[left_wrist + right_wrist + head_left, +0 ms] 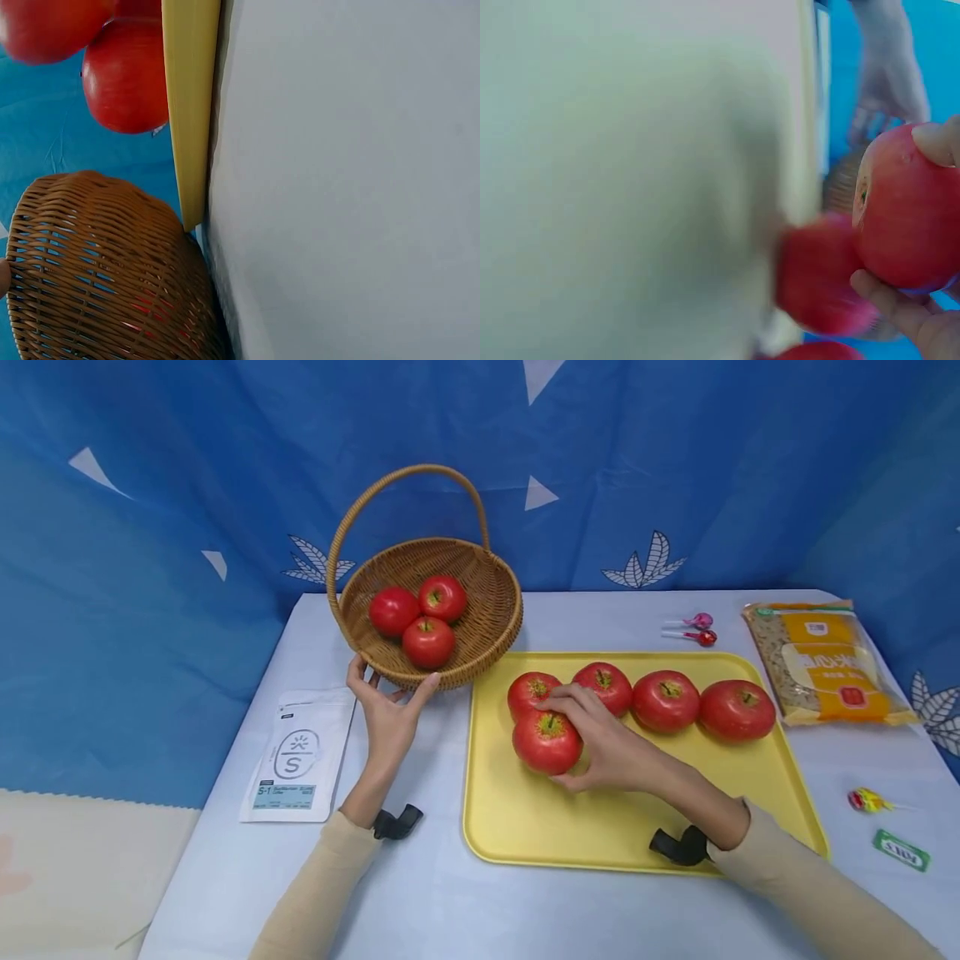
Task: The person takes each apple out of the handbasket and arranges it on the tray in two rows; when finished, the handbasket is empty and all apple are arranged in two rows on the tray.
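Observation:
A wicker basket (pixel 491 610) with a tall arched handle holds three red apples (pixel 429 642) and leans toward me at the back of the table. My left hand (pixel 390 714) grips its near rim, the thumb on the front edge; only a fingertip shows in the left wrist view, beside the basket's woven side (pixel 105 270). In my right hand (pixel 611 747) is a red apple (pixel 547 742), pinched between thumb and fingers above the yellow tray (pixel 555 827). The right wrist view shows this apple (pixel 907 210) up close. Several more apples (pixel 666 701) sit in a row along the tray's far side.
A white coffee pouch (pixel 296 756) lies left of the basket. Right of the tray are a bag of grain (pixel 832 664), a yellow lollipop (pixel 866 800) and a green packet (pixel 902 850). Two lollipops (pixel 703 637) lie behind the tray. A blue curtain (pixel 600 443) hangs behind the table.

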`<state>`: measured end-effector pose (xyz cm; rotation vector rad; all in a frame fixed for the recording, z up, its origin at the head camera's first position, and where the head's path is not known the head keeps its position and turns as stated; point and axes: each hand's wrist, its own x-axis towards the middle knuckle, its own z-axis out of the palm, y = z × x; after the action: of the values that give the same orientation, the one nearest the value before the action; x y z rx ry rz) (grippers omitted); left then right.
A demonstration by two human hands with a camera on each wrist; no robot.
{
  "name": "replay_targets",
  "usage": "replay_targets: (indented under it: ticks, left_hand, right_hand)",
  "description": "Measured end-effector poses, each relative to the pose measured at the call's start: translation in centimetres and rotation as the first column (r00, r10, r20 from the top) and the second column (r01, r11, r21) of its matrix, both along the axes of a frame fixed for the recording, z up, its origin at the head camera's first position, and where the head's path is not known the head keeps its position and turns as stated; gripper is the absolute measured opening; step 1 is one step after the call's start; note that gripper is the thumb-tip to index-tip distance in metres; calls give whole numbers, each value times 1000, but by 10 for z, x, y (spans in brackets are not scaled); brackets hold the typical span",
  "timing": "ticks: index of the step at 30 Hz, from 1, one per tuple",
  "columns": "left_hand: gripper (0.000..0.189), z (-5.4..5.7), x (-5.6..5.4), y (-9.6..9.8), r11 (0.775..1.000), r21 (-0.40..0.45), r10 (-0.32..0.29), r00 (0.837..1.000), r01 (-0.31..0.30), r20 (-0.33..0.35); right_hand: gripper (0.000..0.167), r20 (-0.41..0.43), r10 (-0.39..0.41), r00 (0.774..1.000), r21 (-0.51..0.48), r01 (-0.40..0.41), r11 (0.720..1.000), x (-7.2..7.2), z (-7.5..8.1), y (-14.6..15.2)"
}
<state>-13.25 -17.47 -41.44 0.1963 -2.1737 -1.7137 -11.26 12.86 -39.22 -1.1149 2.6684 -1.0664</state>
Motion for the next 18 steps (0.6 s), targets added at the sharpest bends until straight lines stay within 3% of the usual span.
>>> replay_targets:
  ticks: [6, 11, 15, 18]
  left_hand:
    - [106, 4, 1, 0, 1000, 6, -5, 1000, 5, 23]
    - [106, 1, 1, -1, 1000, 2, 3, 1000, -3, 30]
    - [108, 0, 1, -1, 1000, 1, 4, 1000, -4, 27]
    - [108, 0, 0, -1, 1000, 1, -1, 1000, 1, 24]
  right_hand:
    - [86, 23, 40, 999, 24, -40, 999, 6, -28, -6]
    - [88, 5, 36, 999, 79, -37, 996, 7, -34, -8]
    - [93, -75, 38, 996, 149, -27, 988, 6, -22, -10]
    - [90, -152, 61, 986, 134, -40, 990, -7, 1, -16]
